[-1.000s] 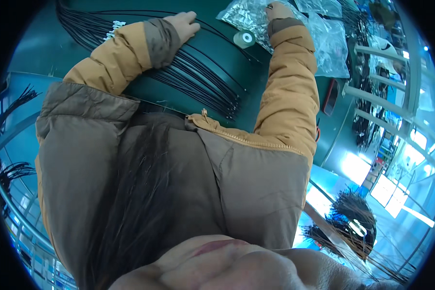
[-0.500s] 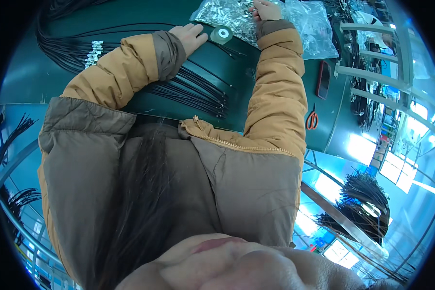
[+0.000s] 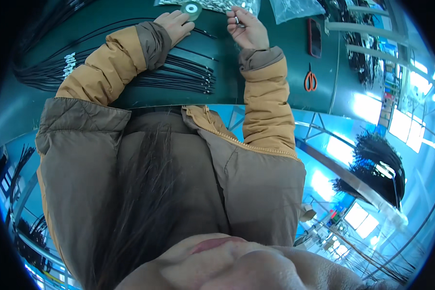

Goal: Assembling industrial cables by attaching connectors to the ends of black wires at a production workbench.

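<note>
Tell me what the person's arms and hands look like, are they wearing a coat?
Yes. Both arms wear a puffy quilted jacket with mustard-orange sleeves. Each sleeve ends in a grey-brown cuff at the wrist. The left hand and right hand are bare, with no gloves. The jacket's body is grey-brown with an orange lining along its open front.

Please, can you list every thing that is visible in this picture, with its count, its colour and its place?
dark green worktable: one, green, across the top
thin black cables: many, black, laid in a bundle on the table's left half
small round tape roll: one, pale, at the top edge by the left hand
clear plastic bags of small parts: at least two, transparent, top edge
orange-handled scissors: one, orange, right part of the table
flat dark oblong object: one, dark, above the scissors
left hand: flat on the cables
right hand: grip closed on a small part, too small to identify
</note>
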